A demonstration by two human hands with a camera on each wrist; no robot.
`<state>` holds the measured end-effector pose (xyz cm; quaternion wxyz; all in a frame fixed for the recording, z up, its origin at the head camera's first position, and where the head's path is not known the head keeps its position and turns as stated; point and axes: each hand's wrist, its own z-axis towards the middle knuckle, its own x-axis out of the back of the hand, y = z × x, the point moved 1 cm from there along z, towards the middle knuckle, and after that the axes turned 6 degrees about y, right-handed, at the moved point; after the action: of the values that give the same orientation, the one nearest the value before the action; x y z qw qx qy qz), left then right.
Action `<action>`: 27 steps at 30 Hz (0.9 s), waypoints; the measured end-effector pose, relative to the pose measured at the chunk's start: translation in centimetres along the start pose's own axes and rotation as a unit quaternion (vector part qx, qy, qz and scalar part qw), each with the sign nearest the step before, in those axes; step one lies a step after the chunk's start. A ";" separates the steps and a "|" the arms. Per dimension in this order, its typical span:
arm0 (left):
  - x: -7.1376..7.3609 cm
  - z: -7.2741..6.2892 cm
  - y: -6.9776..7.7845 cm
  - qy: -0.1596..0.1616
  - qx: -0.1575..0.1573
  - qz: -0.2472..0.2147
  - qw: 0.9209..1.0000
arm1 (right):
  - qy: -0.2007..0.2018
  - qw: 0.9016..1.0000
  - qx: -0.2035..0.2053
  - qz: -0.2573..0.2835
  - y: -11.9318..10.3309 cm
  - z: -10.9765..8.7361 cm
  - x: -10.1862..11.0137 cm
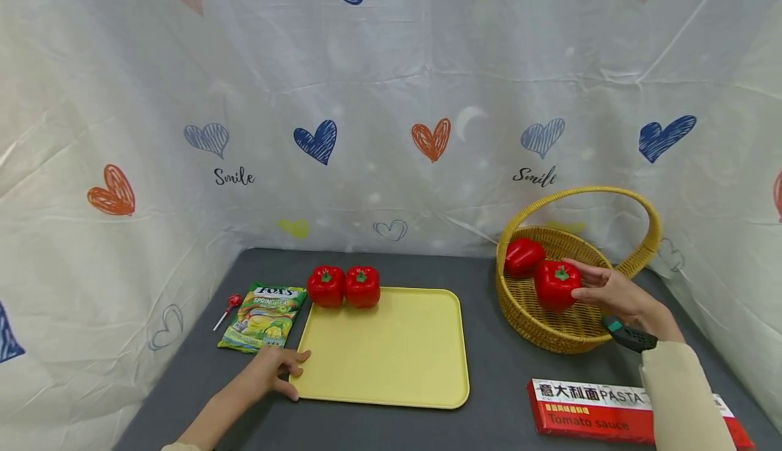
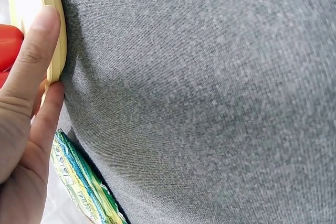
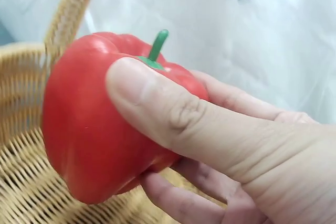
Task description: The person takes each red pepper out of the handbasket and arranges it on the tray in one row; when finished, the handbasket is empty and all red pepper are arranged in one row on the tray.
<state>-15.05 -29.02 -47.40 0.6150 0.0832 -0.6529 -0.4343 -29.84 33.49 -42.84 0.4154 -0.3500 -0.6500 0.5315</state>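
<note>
Red bell pepper (image 1: 554, 288), stem up, pinched in the right hand (image 1: 618, 296), thumb across one flank and fingers round the opposite one. Right at this grip, beneath and around the pepper, a yellow wicker basket (image 1: 537, 334); impossible to tell whether touching its woven floor. Inside, just beyond the grip and to its left, a second red pepper (image 1: 524, 257) lying on its side. On the near side of the grip, a red-and-white pasta box (image 1: 592, 418), partly hidden by the sleeve. Well to the left of the grip, a yellow tray (image 1: 391, 356), held at its near-left corner by the left hand (image 1: 271, 369), thumb and fingers curled about the edge, seemingly as a brace. Beyond that hold, at the far-left corner, two upright red bell peppers (image 1: 362, 286), side by side. Just beyond the left hand, a Fox's Spring Tea candy bag (image 1: 264, 318), then a red lollipop (image 1: 235, 300). Probably midway through a transfer between basket and tray, direction unreadable. Next, likely calls for either lifting clear of rim and handle, or lowering gently and releasing.
</note>
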 end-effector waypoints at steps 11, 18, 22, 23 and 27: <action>0.1 0.0 -0.1 -0.001 0.012 -0.013 1.000 | 0.002 0.999 0.040 -0.017 -3.6 -1.7 -2.9; 0.1 0.0 0.1 0.000 -0.003 -0.006 1.000 | 0.015 1.000 0.019 -0.017 -5.8 -2.7 -5.6; 0.1 0.0 0.1 0.002 -0.002 0.003 1.000 | 0.024 1.000 0.008 -0.007 -6.9 -2.7 -7.2; 0.1 0.0 0.2 0.001 -0.001 0.005 1.000 | 0.022 1.000 0.006 0.001 -7.1 -2.6 -7.6; 0.0 0.0 0.2 0.004 -0.010 0.011 1.000 | 0.009 1.000 0.014 0.020 -7.6 -1.7 -9.3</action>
<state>-14.96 -28.94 -47.27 0.6233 0.0718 -0.6465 -0.4340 -24.57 24.34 -36.78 0.4155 -0.3617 -0.6313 0.5459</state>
